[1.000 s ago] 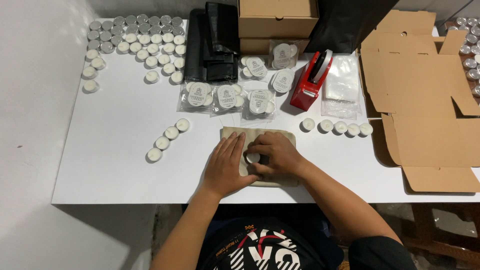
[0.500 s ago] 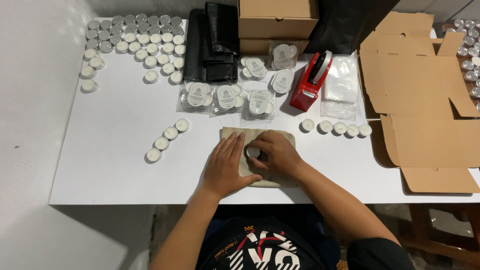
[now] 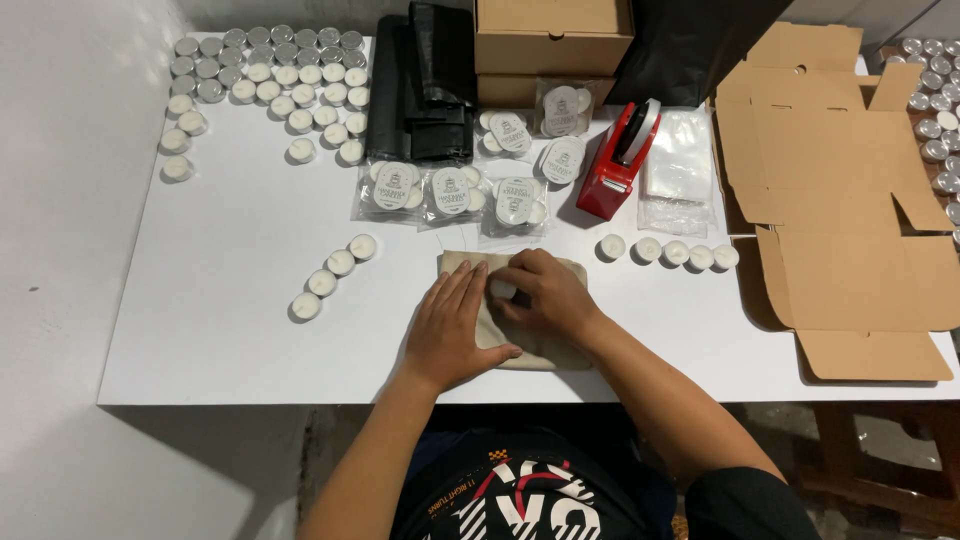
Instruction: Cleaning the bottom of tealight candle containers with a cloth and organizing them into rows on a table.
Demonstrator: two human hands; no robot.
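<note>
Far out to the left of both hands, a short diagonal row of tea lights [image 3: 333, 277] sits loose on the white table [image 3: 230, 330], and a much larger batch of tea lights [image 3: 265, 85] fills the far corner beyond it; none of these is touched. The left hand [image 3: 452, 325] lies open and flat, palm down, fingers spread over the near-left part of a beige cloth pouch [image 3: 520, 305], pinning it to the table. Just beside it, fingers almost meeting, the right hand [image 3: 545, 295] is curled around a small white tea light [image 3: 502, 289], which shows between the two hands on top of the cloth. As I judge it, the candle could slip from that loose curl and roll off the fabric, or the pouch could bunch and slide if the flat hand eases its pressure. Beyond the fingertips lie clear packets of tea lights [image 3: 450, 190] and a red tape dispenser [image 3: 615, 165]; a careless forward push might knock them. To the right of the right hand, a row of five tea lights [image 3: 667, 250] stands close to the forearm's path, and a sweeping elbow could scatter them toward the flattened cardboard box [image 3: 850, 200].
</note>
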